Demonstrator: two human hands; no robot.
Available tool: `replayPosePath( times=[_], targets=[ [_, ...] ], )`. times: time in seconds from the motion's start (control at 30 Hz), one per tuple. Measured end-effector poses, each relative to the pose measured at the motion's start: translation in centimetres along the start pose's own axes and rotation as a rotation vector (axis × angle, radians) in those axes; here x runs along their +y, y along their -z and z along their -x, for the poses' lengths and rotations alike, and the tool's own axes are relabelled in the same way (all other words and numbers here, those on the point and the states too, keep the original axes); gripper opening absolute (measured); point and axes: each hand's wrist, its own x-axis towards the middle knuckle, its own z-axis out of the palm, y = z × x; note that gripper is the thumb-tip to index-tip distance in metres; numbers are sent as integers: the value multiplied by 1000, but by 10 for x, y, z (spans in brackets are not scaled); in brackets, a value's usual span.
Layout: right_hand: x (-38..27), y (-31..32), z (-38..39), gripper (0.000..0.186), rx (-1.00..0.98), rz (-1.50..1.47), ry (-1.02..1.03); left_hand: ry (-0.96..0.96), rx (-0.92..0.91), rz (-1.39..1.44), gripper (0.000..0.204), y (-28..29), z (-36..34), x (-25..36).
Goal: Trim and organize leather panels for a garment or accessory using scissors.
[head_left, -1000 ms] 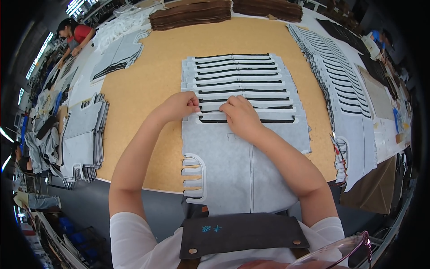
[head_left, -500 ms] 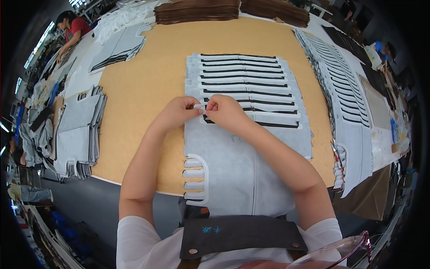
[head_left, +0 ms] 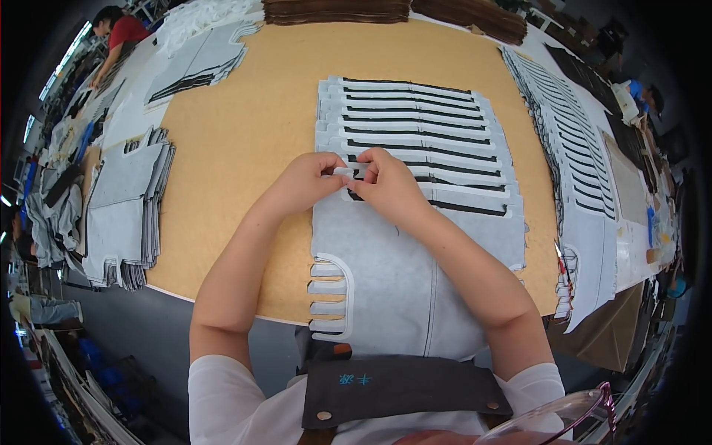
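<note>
A fanned stack of pale grey fabric panels lies before me, each upper edge marked by a black strip and white edging. At the left end of the lower strips, my left hand pinches a small white edge piece of a panel between thumb and fingers. Right beside it, my right hand has its fingertips closed on the same spot, the thumb nearly touching the left thumb. What exactly lies between the right fingertips is too small to make out. Notched, white-edged tabs show at the stack's lower left.
Another stack of grey panels lies at left, and a long fanned row at right with red-handled snips on it. Brown bundles line the far edge of the tan tabletop. A person in red works at far left.
The whole view has shifted slightly, so the stack sits a little further right. Both hands stay together at the strip's left end, the right hand's fingers a bit more raised and spread.
</note>
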Motion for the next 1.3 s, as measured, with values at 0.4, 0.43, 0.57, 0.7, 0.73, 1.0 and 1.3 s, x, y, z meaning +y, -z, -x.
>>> replayPosePath(
  times=[0.4, 0.43, 0.57, 0.7, 0.73, 1.0, 1.3],
  targets=[
    [16, -4, -4, 14, 8, -15, 99, 12, -11, -29, 14, -1, 1, 6],
    [16, -4, -4, 12, 17, -11, 107, 13, -7, -20, 13, -1, 1, 7],
    [20, -8, -3, 7, 65, -21, 151, 37, -26, -13, 13, 0, 0, 5],
    [18, -7, -3, 6, 52, -15, 123, 29, -16, -6, 13, 0, 1, 5],
    [18, -6, -3, 6, 41, -21, 115, 34, -12, -8, 13, 0, 1, 5],
    [21, -10, -4, 5, 84, 20, 187, 24, -24, 2, 14, 0, 1, 6],
    [20, -12, -2, 5, 136, 65, 258, 5, -26, 4, 14, -1, 0, 2]
  ],
)
